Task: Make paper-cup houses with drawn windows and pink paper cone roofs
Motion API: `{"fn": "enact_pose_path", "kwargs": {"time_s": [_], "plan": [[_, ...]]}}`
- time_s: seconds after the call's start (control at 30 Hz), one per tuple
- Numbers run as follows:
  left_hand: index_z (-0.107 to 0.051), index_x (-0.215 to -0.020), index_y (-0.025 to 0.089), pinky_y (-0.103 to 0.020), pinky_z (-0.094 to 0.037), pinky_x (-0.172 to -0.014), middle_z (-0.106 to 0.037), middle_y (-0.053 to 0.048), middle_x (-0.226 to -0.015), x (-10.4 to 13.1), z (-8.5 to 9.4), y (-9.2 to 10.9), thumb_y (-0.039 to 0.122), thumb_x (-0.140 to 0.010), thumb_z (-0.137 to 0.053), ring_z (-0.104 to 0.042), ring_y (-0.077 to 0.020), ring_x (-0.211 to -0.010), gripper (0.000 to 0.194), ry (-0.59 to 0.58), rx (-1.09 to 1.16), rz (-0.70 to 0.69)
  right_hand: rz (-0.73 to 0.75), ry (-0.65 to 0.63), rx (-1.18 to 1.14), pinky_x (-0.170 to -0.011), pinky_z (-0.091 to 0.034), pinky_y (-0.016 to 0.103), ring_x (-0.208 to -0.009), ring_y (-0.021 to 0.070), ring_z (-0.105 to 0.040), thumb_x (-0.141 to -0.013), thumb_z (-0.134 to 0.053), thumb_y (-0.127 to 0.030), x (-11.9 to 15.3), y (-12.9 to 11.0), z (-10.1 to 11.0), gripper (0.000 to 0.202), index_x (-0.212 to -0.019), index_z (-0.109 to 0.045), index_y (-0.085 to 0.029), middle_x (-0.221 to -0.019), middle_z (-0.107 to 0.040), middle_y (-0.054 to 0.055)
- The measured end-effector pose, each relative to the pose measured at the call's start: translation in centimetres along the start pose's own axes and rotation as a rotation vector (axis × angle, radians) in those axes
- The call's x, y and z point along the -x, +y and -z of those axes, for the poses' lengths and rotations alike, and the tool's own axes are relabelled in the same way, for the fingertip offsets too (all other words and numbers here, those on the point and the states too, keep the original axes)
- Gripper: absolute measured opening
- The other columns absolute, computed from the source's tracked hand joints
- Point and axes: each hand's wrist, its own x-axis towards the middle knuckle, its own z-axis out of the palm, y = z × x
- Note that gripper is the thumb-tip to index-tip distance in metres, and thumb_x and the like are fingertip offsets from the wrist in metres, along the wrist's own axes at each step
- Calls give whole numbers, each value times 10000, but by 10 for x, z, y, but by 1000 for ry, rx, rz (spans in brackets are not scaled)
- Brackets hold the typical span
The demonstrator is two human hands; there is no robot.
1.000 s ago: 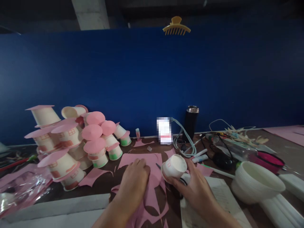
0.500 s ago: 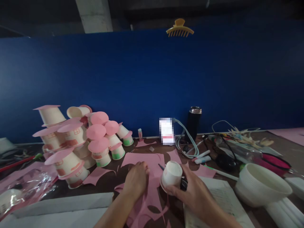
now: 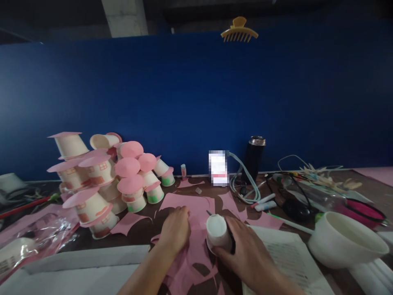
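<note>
My right hand [image 3: 245,243] is wrapped round a white paper cup [image 3: 217,232] that stands upside down in front of me. To its left, my left hand [image 3: 175,230] rests on cut pink paper [image 3: 199,205], its fingers curled; whatever they may hold is hidden. The tip of a thin dark tool [image 3: 209,213] shows behind the cup, the rest of it hidden. Over on the left stands a stack of cups with pink paper tops [image 3: 127,167], some bearing drawn windows and doors.
A black bottle [image 3: 254,159], a lit phone [image 3: 218,169] and a coiled cable [image 3: 245,196] are at the back. Nested white bowls [image 3: 340,241] stand right, beside a printed sheet [image 3: 285,258]. A white box [image 3: 82,266] lies front left.
The camera view has shifted slightly. The right hand has turned the cup a little and its fingers now reach further round the cup's far side. The left hand looks much the same.
</note>
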Motion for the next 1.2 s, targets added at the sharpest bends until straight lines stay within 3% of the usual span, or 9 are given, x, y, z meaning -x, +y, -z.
{"fn": "enact_pose_path", "kwargs": {"time_s": [0.4,0.57,0.7,0.87,1.07,1.2], "plan": [[-642,-948,182,-262,-431,-751,-719,-78,-960,-7,-2,-5,183,-840,-367,-640,-181,-894,295,-57,252,48,-4,-22,7,-831,-429,417,-995,288,-593,-714,-685,-310,0,-4,4,452,-1139,-554,-230,-1095,-655,73],[-653,-803,178,-255,-429,-670,-725,-68,-839,-14,-9,-10,231,-836,-389,-643,-175,-781,272,-87,321,44,-7,-24,6,-841,-432,414,-1002,288,-593,-712,-683,-313,-1,-5,5,456,-1143,-561,-226,-1095,-658,75],[-659,-828,177,-248,-427,-647,-719,-54,-791,-17,-13,-10,266,-866,-365,-640,-163,-743,309,-95,350,14,-5,-26,7,-852,-430,420,-1012,290,-592,-708,-696,-315,-1,-4,3,477,-1153,-551,-228,-1111,-655,72],[-656,-884,189,-246,-426,-656,-718,-47,-811,-17,-12,-7,253,-870,-367,-642,-163,-761,295,-78,311,10,4,-27,18,-866,-426,427,-1037,292,-588,-711,-700,-322,-1,-2,2,487,-1163,-543,-234,-1152,-645,73],[-633,-883,171,-301,-415,-771,-678,-113,-984,-14,-3,-10,216,-851,-394,-620,-210,-901,245,12,165,69,9,-29,30,-865,-421,437,-1043,292,-585,-724,-695,-318,-1,-1,2,495,-1181,-520,-243,-1167,-639,72],[-631,-870,160,-312,-413,-780,-660,-118,-959,-11,-2,-9,185,-836,-388,-612,-216,-890,247,20,95,59,7,-26,36,-878,-412,439,-1063,300,-576,-719,-706,-331,0,0,1,503,-1179,-523,-237,-1180,-633,75]]}}
